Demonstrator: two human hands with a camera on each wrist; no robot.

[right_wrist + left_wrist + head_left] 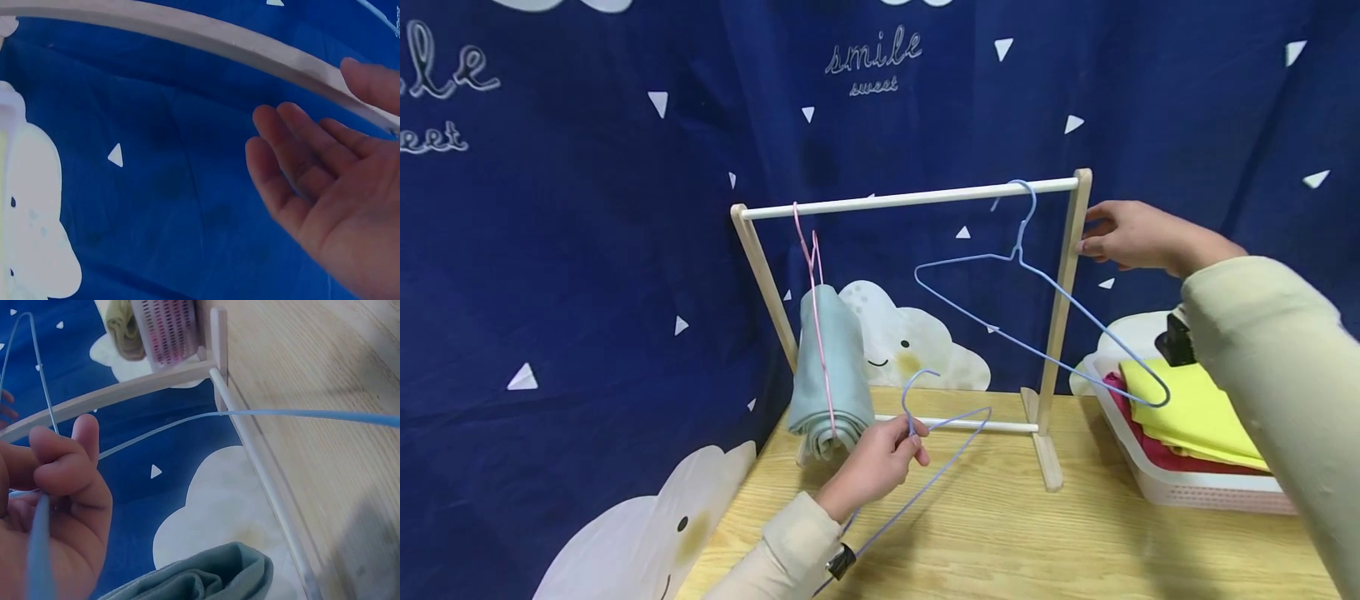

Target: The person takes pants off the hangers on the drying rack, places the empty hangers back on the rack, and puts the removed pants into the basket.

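Observation:
My left hand [880,458] pinches a thin blue wire hanger [905,392] just below its hook, in front of the rack. In the left wrist view, curled fingers [69,478] and the thumb close round that wire. A second blue hanger [1019,246] hangs by its hook near the right end of the rack's white top bar [917,198]. My right hand [1142,236] is beside the rack's right wooden post [1060,325], fingers loosely bent and holding nothing; whether the fingertips touch the post I cannot tell. In the right wrist view the palm [350,212] shows bare.
A pink hanger [822,350] carrying a folded grey-green cloth [846,350] hangs at the bar's left end. To the right, a pale basket [1217,492] holds yellow cloth [1187,400] and dark red cloth [1172,456]. Behind stands a blue curtain [610,233]; below is a wooden tabletop [1015,533].

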